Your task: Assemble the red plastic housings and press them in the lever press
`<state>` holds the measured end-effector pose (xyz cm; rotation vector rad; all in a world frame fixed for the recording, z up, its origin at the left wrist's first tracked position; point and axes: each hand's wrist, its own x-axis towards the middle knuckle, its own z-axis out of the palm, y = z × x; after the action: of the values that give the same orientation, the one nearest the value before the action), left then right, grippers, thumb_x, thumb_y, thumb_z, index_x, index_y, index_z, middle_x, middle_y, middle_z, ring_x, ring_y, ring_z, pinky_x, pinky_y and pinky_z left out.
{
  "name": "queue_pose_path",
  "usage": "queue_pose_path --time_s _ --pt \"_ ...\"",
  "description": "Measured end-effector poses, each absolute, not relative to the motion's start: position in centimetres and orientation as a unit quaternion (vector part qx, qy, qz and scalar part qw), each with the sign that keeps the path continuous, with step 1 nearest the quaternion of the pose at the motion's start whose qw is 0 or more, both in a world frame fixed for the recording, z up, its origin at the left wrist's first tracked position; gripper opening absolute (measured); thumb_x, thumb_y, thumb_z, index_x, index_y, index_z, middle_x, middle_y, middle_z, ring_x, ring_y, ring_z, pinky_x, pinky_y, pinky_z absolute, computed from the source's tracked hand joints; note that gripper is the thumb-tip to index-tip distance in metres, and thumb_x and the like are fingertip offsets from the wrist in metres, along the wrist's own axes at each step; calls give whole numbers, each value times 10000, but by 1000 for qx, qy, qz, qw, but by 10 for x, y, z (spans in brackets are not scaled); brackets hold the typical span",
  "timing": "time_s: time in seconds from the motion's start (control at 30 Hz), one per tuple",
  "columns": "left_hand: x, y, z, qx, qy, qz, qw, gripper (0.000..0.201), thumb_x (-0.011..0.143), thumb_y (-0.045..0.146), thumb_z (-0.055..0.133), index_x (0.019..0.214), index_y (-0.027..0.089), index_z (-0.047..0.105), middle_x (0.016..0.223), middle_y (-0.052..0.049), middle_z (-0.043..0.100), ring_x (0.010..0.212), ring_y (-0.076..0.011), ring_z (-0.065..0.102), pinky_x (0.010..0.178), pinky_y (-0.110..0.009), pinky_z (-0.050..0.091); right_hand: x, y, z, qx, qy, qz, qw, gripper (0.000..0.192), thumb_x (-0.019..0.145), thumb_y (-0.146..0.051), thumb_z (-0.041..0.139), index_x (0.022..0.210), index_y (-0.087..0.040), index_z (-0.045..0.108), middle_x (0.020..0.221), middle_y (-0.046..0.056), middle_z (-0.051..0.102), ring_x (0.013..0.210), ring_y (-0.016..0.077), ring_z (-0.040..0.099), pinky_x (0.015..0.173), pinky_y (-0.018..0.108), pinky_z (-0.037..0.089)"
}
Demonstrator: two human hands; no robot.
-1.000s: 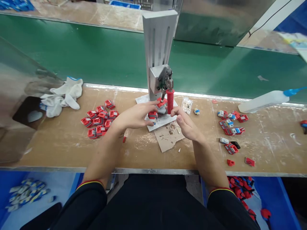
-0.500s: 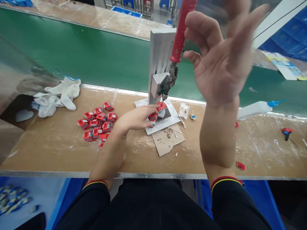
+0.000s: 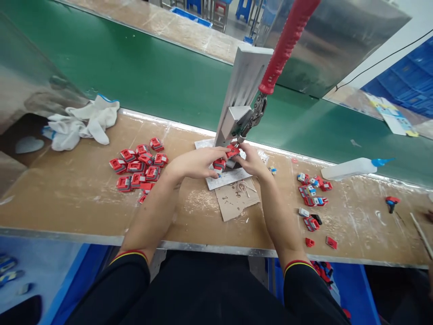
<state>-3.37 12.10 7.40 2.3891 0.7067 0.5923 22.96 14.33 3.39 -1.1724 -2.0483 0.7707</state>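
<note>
A pile of red parts (image 3: 138, 169) is spread on the worktop (image 3: 67, 198). A red part (image 3: 232, 151) under the press (image 3: 241, 108) is pinched by the left hand (image 3: 198, 162) and right hand (image 3: 252, 162); glue bottle (image 3: 352, 168) is laid rightward.

bright, even light | soft shadows | edges warped | slight blur

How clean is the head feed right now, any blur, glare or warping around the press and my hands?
Head view: both hands, left hand and right hand, and the red part under the press read sharp; the red lever handle is slightly soft; a bright glare strip runs along the bench's far edge; wide-angle warp tilts the press column and bows the bench edges.
</note>
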Motion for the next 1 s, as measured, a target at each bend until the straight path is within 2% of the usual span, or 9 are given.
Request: queue_pose_path --time_s 0.07,0.17,0.27,0.43,0.6,0.73,0.83,0.93,1.0 --pt "-36 123 75 891 257 224 300 338 822 247 739 1158 226 705 1515 -98 643 1159 -244 726 988 -359 570 232 142 33 -459 -742 334 357 358 785 -387 776 1088 -211 702 1128 97 781 1085 282 703 1076 556 521" --pt "-40 127 74 885 255 236 310 328 847 325 739 1156 219 707 1480 -117 660 1125 -247 720 957 -358 578 248 129 33 -467 -654 421 420 438 764 -393 823 1134 -215 672 1177 94 783 1083 243 731 1042 479 561" --pt "-44 131 72 873 269 266 309 403 852 442 750 1183 216 707 1342 -119 725 1094 -263 716 900 -359 589 263 111 33 -463 -580 480 468 504 728 -449 872 1125 -230 653 1165 93 790 1058 226 750 975 423 598" --pt "-46 135 70 860 282 282 319 498 840 571 751 1183 212 707 1085 -89 773 917 -248 721 780 -335 585 278 89 36 -430 -516 520 527 612 632 -556 946 1058 -270 612 993 37 780 872 210 744 832 394 608" --pt "-43 129 81 850 333 229 339 535 858 592 674 1222 201 681 1142 -102 760 989 -270 704 881 -377 575 281 66 47 -334 -428 614 572 632 597 -567 957 1101 -313 673 834 -4 717 845 201 707 750 348 564" --pt "-42 127 88 839 349 205 364 540 837 581 671 1231 210 672 1189 -110 746 1028 -291 695 941 -411 559 279 56 50 -314 -358 645 598 657 493 -544 973 1072 -374 713 765 -25 654 743 189 632 630 318 495" --pt "-42 128 90 833 362 203 367 557 815 596 683 1215 208 675 1191 -115 744 1037 -307 694 936 -429 555 283 54 45 -331 -326 645 607 630 468 -512 969 1033 -399 715 785 -33 628 684 164 568 565 290 450" --pt "-44 126 91 825 364 206 379 552 818 590 682 1213 206 676 1191 -112 746 1040 -299 696 926 -419 561 294 55 38 -340 -318 634 618 572 553 -462 945 1071 -417 705 880 -28 662 680 140 533 512 248 412" --pt "-45 125 91 819 357 217 393 544 826 574 678 1223 202 674 1210 -110 741 1064 -289 695 951 -413 563 306 57 34 -349 -326 617 626 497 627 -443 918 1076 -403 708 972 -14 702 734 140 566 508 236 435"
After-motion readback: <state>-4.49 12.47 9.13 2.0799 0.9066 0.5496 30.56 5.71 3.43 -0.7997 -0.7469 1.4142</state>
